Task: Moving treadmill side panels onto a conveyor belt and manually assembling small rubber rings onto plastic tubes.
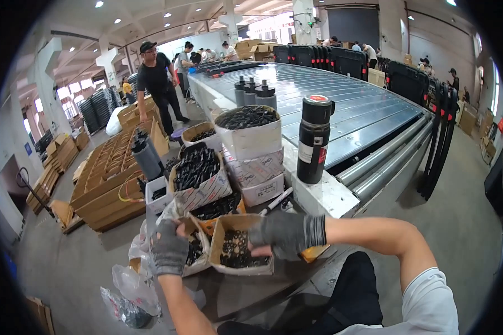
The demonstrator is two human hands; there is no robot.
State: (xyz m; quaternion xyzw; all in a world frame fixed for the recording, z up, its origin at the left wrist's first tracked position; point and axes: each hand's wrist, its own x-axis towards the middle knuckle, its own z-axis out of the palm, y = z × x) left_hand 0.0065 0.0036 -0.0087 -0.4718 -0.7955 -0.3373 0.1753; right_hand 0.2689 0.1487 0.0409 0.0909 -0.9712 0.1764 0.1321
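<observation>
My right hand (288, 235), in a grey fingerless glove, reaches over the right side of an open cardboard box (246, 270). Small dark parts (235, 251) lie loose on that box's bottom. Motion smears its fingers, so their grip does not show. My left hand (170, 247), gloved alike, is beside a second open box (202, 267) holding black pieces (194, 250). Its fingers are curled in with the thumb close to them; whatever they may hold is hidden. Crumpled clear plastic (176, 209) shows just above this hand.
Behind stand boxes of black plastic parts (195, 170) and a white tub (246, 139) of them. A black thermos (314, 139) and a marker (276, 201) are by the roller conveyor (363, 117). Plastic bags (134, 290) hang low left. A person (156, 84) stands beside a divided carton (106, 195).
</observation>
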